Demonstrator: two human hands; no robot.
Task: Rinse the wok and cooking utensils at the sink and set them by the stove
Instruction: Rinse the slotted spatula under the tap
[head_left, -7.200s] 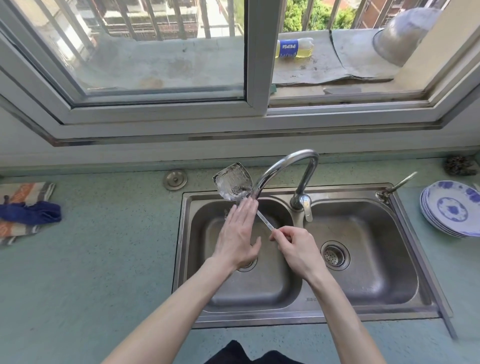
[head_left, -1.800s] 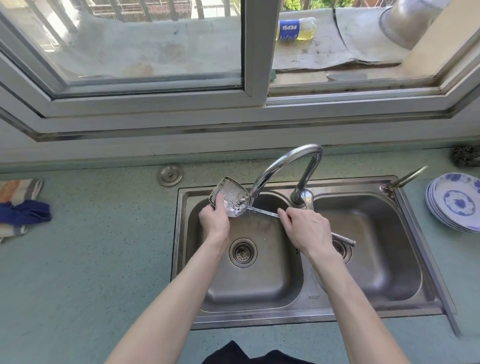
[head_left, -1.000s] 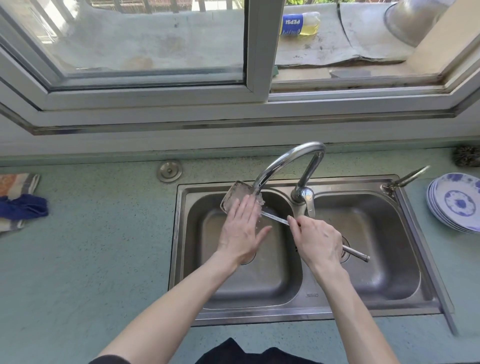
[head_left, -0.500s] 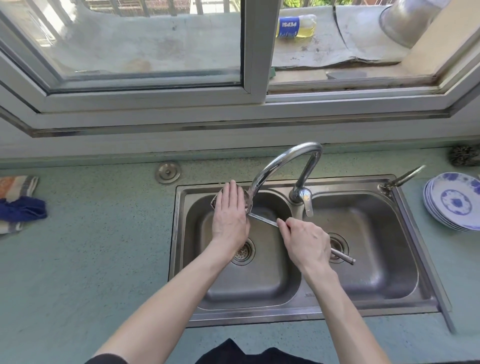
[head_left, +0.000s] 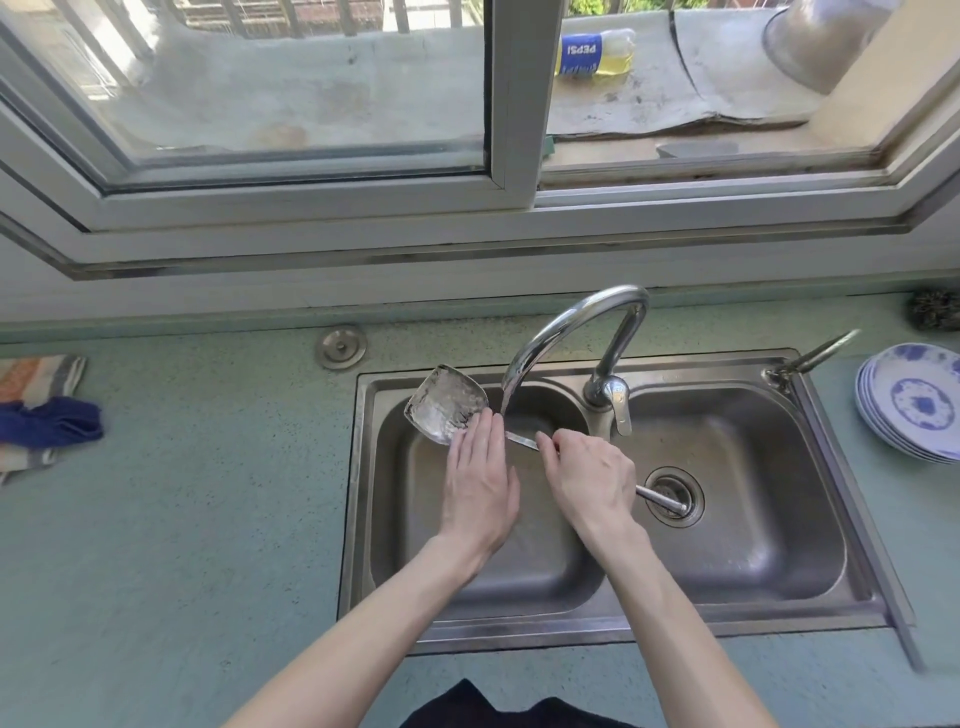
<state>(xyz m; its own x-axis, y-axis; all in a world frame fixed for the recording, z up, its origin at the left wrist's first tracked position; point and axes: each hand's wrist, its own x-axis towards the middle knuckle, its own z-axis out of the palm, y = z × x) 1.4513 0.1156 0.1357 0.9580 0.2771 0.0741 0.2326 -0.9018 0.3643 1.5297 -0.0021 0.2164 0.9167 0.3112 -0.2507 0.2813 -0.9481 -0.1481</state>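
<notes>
A steel spatula (head_left: 445, 410) lies slanted over the left basin of the double sink (head_left: 852, 493), its wet blade up at the basin's back left beside the faucet spout (head_left: 563, 332). My right hand (head_left: 589, 480) grips its handle, whose end juts out over the right basin's drain. My left hand (head_left: 480, 480) lies flat with straight fingers, fingertips touching the lower edge of the blade and the neck. No wok is in view.
A stack of blue-and-white plates (head_left: 917, 408) sits on the counter to the right. Folded cloths (head_left: 41, 415) lie at the far left. A round metal cap (head_left: 342, 347) is set in the counter behind the sink. A small side tap (head_left: 810, 356) stands at the sink's right corner.
My left hand has slid back down off the blade, which now shows bare; half a second ago it covered the blade. The right hand keeps its grip on the handle.
</notes>
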